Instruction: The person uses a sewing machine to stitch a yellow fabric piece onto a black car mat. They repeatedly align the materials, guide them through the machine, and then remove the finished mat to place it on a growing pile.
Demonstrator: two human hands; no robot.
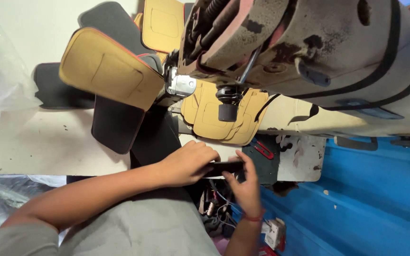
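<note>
Watching the head feed here: my left hand (188, 162) is lying knuckles-up with its fingers curled over one end of a small flat black strip of padded material (226, 167), and my right hand (246, 187) is coming up from below, thumb and fingertips pinching the other end. So both hands are closed on the same piece, and it's hanging in the air just off the front edge of the cream worktable (48, 147), below the needle area.

My guess is the strip is handling light and floppy, probably a bit grippy, nothing fragile. Pinching it at both ends like this seems the way to keep it flat.

The left forearm is reaching in long from the lower left, while the right wrist is bending upward, with a red thread band (254, 218) on it.

Further out, tan and black padded cut panels (107, 66) are fanning across the table under the worn beige sewing machine head (319, 52).
</note>
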